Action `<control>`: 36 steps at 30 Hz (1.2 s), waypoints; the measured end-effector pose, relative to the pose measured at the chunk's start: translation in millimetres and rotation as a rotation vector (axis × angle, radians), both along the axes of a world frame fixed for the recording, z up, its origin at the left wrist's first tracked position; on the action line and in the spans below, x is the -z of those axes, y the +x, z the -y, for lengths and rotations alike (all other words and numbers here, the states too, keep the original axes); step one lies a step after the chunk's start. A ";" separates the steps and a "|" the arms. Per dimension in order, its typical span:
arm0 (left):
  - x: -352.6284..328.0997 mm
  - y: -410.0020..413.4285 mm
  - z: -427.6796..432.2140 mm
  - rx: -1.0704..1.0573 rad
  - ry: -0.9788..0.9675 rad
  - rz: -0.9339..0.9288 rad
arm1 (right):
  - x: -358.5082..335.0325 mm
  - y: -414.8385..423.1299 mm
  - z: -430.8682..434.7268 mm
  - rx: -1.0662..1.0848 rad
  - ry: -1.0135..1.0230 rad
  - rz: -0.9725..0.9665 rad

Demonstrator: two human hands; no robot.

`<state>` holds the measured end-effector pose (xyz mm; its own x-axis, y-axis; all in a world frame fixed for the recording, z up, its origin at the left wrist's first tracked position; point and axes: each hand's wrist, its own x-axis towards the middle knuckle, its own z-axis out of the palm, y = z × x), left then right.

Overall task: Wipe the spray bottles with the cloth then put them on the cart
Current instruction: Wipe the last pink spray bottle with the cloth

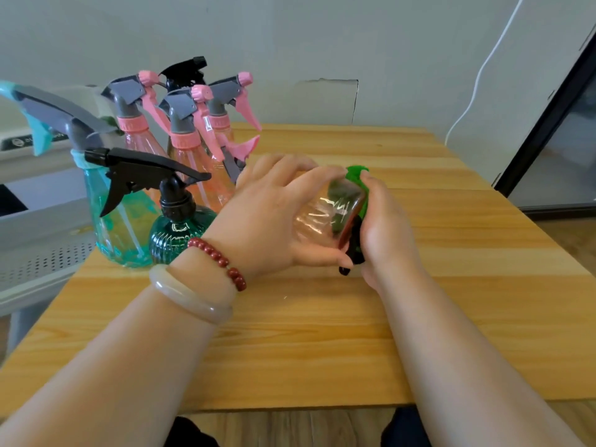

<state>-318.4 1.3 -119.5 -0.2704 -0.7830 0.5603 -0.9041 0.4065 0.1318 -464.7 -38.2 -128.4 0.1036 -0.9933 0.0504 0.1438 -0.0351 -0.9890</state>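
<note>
Pinkish bottle (322,217) between hands (267,221), green cloth (356,175) at right

clear pinkish spray bottle (325,217) tipped sideways, green cloth (356,176) against it, six bottles (185,146) upright left

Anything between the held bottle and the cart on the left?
Yes: the other spray bottles stand clustered left of the held bottle, between it and the cart; likely lift over or around them.

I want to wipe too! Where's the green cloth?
In the head view the green cloth is right of centre, bunched in the right hand against the clear bottle that the left hand holds over the table.
</note>
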 end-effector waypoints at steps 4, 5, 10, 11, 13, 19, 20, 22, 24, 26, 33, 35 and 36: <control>4.5 -7.8 7.2 0.005 -0.033 -0.190 | -6.7 -6.6 2.8 0.001 -0.125 -0.109; 6.8 -10.6 8.5 0.002 -0.029 -0.219 | -6.3 -10.5 3.2 -0.010 -0.154 -0.137; 24.8 -21.4 12.0 -0.003 0.044 -0.312 | 0.8 -28.9 7.5 -0.126 -0.155 -0.227; 29.6 -21.2 12.3 0.000 0.054 -0.305 | 3.1 -31.1 8.3 -0.134 -0.147 -0.268; 36.5 -19.1 14.7 -0.008 0.077 -0.241 | 8.3 -33.0 8.8 -0.122 -0.106 -0.318; 41.4 -16.2 18.7 -0.034 0.096 -0.128 | 17.3 -42.3 2.6 -0.205 -0.068 -0.387; 42.3 -16.1 17.4 -0.028 0.083 -0.147 | 16.5 -48.6 0.8 -0.271 -0.081 -0.373; 43.7 -16.6 15.4 -0.027 0.057 -0.171 | 12.6 -60.4 -3.2 -0.403 -0.125 -0.364; 44.4 -19.2 13.7 -0.029 0.042 -0.183 | 10.2 -64.6 -5.3 -0.420 -0.191 -0.438; 43.9 -22.0 11.7 -0.039 0.050 -0.185 | 10.3 -59.4 -6.0 -0.303 -0.229 -0.557; 46.3 -22.3 12.7 -0.038 0.020 -0.194 | 2.5 -61.6 -15.5 -0.398 -0.452 -0.669; 46.1 -21.2 11.0 -0.031 0.034 -0.207 | 2.3 -54.7 -13.2 -0.296 -0.362 -0.622; 45.2 -20.5 9.2 -0.022 0.048 -0.212 | 2.8 -50.7 -9.8 -0.220 -0.305 -0.621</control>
